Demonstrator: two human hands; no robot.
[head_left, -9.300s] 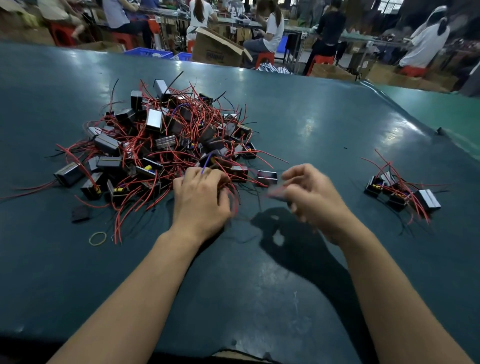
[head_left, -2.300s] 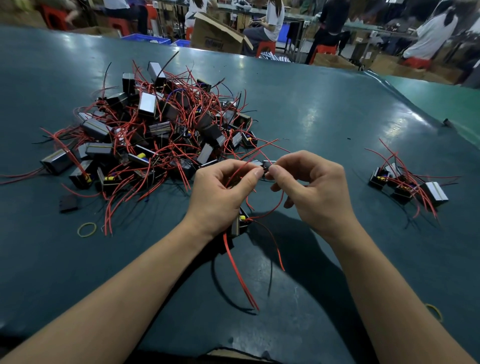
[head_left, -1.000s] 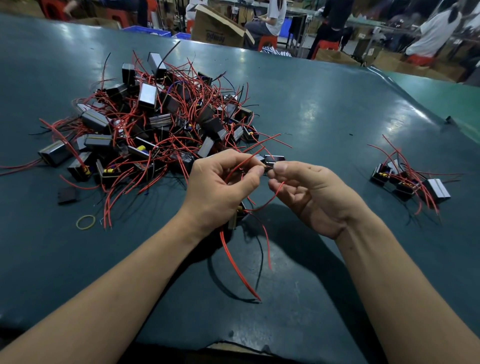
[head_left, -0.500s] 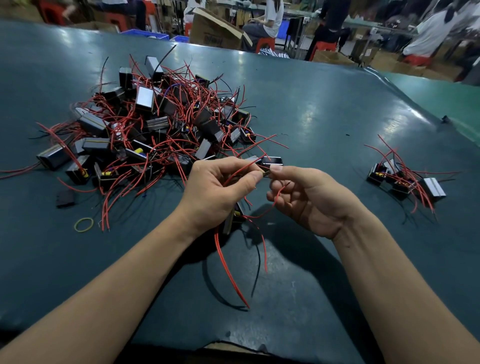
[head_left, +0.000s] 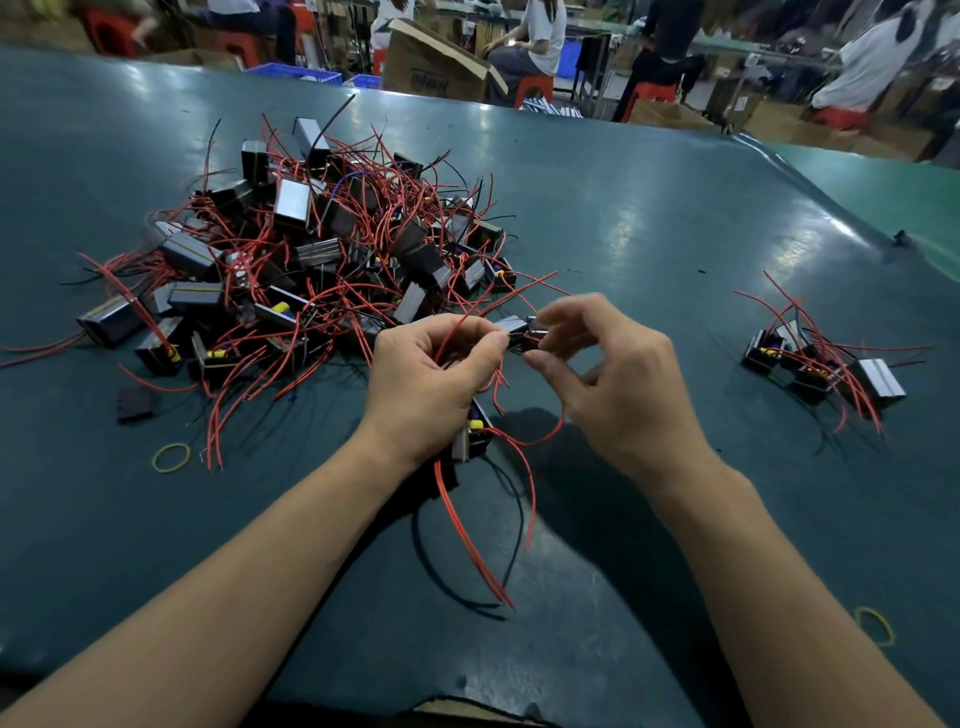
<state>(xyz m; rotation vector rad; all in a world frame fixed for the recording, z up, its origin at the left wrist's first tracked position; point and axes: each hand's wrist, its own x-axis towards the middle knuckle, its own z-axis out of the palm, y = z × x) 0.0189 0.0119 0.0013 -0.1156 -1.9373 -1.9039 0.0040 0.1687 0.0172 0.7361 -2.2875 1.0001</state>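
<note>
Head view. Just rolled the right hand (head_left: 613, 379) knuckles-up, pinching springy red leads (head_left: 467, 525); probably mid-wind, bundling not yet finished. Clasping a small boxy transformer (head_left: 474, 439) in the left hand (head_left: 431, 379), just nearer than the tangled pile (head_left: 311, 249). Glossy insulation, hard metal-sided blocks, smooth teal worktop (head_left: 675, 208).

Head-worn view, down over table (head_left: 649, 218)

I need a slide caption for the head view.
Left hand and right hand hold the wires of one part over a table, between a pile and a small group.
</note>
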